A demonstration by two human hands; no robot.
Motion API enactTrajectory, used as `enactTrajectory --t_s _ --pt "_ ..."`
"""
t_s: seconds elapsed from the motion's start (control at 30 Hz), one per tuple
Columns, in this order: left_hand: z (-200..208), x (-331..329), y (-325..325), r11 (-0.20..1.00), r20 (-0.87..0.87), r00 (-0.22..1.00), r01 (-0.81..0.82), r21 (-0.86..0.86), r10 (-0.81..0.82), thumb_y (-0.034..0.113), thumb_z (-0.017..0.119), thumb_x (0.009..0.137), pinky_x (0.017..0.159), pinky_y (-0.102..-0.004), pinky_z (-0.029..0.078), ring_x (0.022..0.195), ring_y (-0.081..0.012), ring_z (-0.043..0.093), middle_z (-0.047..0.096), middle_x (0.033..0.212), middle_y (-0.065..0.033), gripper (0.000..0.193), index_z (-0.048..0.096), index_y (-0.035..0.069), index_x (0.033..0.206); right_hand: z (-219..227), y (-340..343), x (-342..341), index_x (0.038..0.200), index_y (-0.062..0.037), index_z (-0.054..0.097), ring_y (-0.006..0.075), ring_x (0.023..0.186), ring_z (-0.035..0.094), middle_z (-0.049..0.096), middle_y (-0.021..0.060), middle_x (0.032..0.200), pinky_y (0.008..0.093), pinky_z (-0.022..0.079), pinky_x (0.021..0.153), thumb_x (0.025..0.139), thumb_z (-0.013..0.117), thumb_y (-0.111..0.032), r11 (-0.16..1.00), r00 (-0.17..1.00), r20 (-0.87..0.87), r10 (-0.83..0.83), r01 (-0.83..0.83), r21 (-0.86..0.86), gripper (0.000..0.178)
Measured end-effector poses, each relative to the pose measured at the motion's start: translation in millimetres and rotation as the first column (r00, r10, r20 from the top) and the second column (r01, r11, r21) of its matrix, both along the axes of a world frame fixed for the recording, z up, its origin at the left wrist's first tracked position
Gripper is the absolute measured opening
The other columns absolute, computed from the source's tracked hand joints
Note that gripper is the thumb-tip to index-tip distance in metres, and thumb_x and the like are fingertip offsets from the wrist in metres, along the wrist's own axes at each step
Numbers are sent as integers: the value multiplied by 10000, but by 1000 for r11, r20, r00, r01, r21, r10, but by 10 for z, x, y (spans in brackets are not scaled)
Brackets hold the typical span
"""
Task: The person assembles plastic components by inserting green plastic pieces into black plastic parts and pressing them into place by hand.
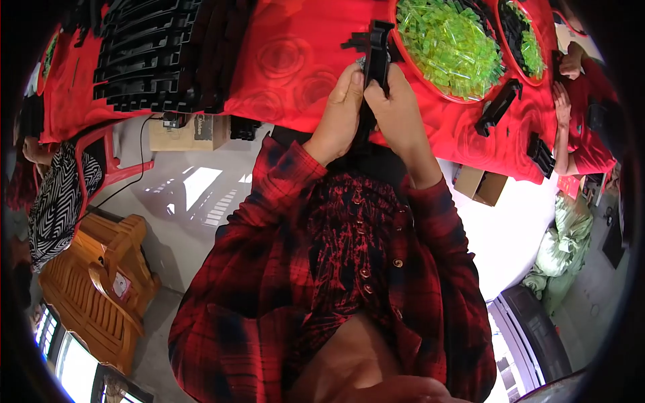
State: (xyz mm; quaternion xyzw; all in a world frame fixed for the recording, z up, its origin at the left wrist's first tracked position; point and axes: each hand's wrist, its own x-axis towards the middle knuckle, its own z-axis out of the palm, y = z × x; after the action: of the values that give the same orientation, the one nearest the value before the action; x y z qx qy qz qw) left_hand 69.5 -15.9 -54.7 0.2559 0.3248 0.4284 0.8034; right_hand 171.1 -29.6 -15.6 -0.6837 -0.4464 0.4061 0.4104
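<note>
Both my hands hold one long black plastic part [377,55] nearly upright at the table's front edge. My left hand [344,111] grips its left side, thumb up along it. My right hand [396,107] is closed on the right side, thumb pressed to the front. The lower end runs down between my wrists into shadow, and a black piece juts out left near its top. Beyond my right hand stands a red basin [405,59] filled with translucent green plastic pieces [447,47]. A similar black part [498,107] lies on the red tablecloth [282,67] in front of it.
At the left, black plastic parts [144,54] are stacked in rows. A second basin [541,79] holds black and green pieces. Another black part [539,154] lies at the right edge, near another person's hand [562,104]. Cardboard boxes [178,133] sit under the table; a wooden chair [101,289] stands left.
</note>
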Motion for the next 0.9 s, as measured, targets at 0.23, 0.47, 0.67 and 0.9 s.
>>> enactTrajectory --t_s 0.23,0.47,0.67,0.9 --pt "36 -76 89 967 281 945 210 -143 -164 292 362 1091 888 -335 527 1027 -176 631 621 1130 -58 336 501 84 1315 -61 -109 136 1160 38 556 92 824 569 625 57 925 265 473 709 978 578 -167 994 939 -334 -82 55 -91 275" --pt "91 -98 114 972 339 932 185 -147 -126 314 421 1071 835 -326 565 978 -178 645 636 1120 -64 340 528 66 1278 135 -318 7 1241 -22 577 242 1025 542 586 96 1032 360 435 903 929 622 -95 928 950 252 -185 85 362 323" --pt "202 -59 106 985 257 958 154 -79 -129 288 451 1066 926 -291 504 1058 -121 590 623 1137 -23 338 536 53 1294 149 -311 48 1069 -28 626 155 817 539 589 42 883 299 407 794 884 695 -73 956 955 290 -59 -30 291 203" --pt "216 -134 155 976 252 944 219 8 -214 282 467 1062 954 -292 488 1113 -129 582 611 1221 -43 386 498 32 1355 140 -302 203 1031 -9 619 70 847 552 616 -9 919 220 450 797 930 666 -53 992 889 -453 -66 108 66 120"
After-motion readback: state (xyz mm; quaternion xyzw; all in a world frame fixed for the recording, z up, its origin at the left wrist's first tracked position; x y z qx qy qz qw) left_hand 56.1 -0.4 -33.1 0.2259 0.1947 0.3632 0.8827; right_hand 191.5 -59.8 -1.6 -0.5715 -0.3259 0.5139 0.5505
